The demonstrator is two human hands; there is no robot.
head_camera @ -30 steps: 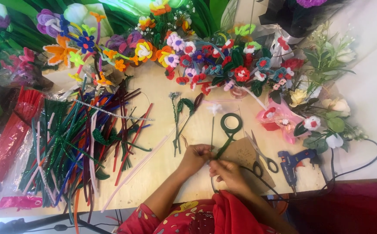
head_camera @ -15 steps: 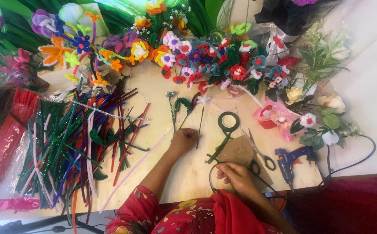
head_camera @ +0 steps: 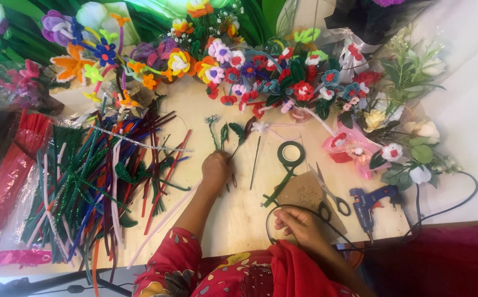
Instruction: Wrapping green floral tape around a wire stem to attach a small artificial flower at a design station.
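Observation:
My left hand point(head_camera: 217, 168) is stretched forward over the wooden table point(head_camera: 233, 214), with its fingers closed around a few green pipe-cleaner stems with leaves point(head_camera: 229, 135). Nearer to me, by the table's front edge, my right hand point(head_camera: 299, 225) rests with curled fingers pinching a thin dark wire point(head_camera: 275, 212) that loops over a brown piece of cardboard point(head_camera: 305, 192). A roll of green floral tape point(head_camera: 291, 154) with a loose tail lies between the two hands. A single white-tipped stem point(head_camera: 258, 144) lies just to the right of my left hand.
A heap of coloured pipe cleaners point(head_camera: 90, 181) covers the left side. Finished pipe-cleaner flowers point(head_camera: 250, 71) line the back edge. Scissors point(head_camera: 332, 195) and a blue glue gun point(head_camera: 368, 201) with its cord lie to the right, beside pink wrapping point(head_camera: 354, 148) and artificial roses point(head_camera: 409, 132).
My left hand has left the right hand and reached forward to the leafy green stems. My right hand has drawn slightly back toward me with the wire.

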